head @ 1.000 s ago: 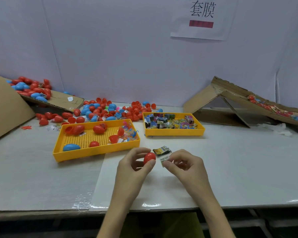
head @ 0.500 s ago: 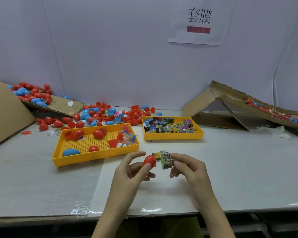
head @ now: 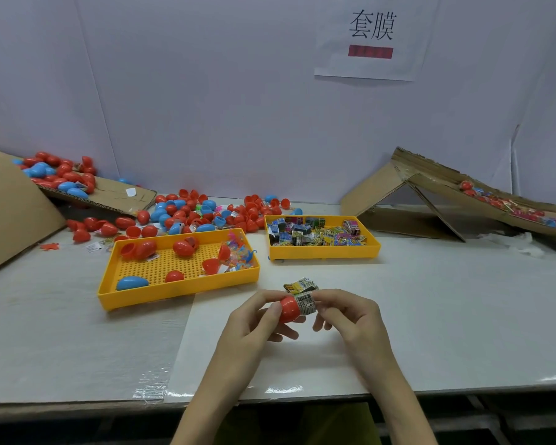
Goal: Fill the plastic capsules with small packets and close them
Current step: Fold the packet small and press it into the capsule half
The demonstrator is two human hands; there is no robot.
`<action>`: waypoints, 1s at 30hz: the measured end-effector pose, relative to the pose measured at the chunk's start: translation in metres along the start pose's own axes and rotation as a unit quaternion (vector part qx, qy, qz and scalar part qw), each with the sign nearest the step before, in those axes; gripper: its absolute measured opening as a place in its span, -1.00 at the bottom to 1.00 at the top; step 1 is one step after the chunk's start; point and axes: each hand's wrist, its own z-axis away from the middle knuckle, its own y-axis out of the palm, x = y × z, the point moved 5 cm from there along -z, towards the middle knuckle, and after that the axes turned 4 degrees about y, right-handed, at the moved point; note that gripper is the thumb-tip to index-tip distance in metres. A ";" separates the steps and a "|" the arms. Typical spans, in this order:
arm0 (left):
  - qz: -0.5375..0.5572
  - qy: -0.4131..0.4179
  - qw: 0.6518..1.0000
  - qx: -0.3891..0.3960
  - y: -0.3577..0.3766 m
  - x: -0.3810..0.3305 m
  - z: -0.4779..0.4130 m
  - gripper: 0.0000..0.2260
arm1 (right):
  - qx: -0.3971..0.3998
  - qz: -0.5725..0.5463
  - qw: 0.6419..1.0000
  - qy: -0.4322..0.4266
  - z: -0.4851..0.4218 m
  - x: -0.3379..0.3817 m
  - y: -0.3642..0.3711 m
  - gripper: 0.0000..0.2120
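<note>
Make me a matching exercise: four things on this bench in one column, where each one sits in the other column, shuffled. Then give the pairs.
Things:
1. red capsule being filled
2. barcode packet
3. nearest blue capsule
4. packet pile

Places:
A. right yellow tray
B. left hand
C. left yellow tray
D. right hand

Pairs: 1-B, 2-D, 3-C, 4-A.

Both bare forearms reach up from below and angle in toward the red capsule half [head: 288, 311]. The left hand [head: 249, 327], to its left, grips it between thumb and curled fingers. The right hand [head: 350, 319], to its right, pinches a packet [head: 305, 304] at the capsule's open end.
</note>
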 end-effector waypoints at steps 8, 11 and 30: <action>-0.032 0.008 0.999 0.025 0.003 -0.005 0.001 -0.76 | -0.001 0.055 0.998 -0.008 0.001 0.002 0.002 -0.82; -0.037 0.004 0.999 0.036 0.005 -0.004 0.000 -0.76 | -0.012 0.069 0.997 -0.014 0.001 0.001 0.000 -0.85; 0.055 -0.001 0.997 -0.052 -0.013 -0.002 0.001 -0.81 | -0.009 0.025 1.000 0.005 0.000 -0.002 0.000 -0.67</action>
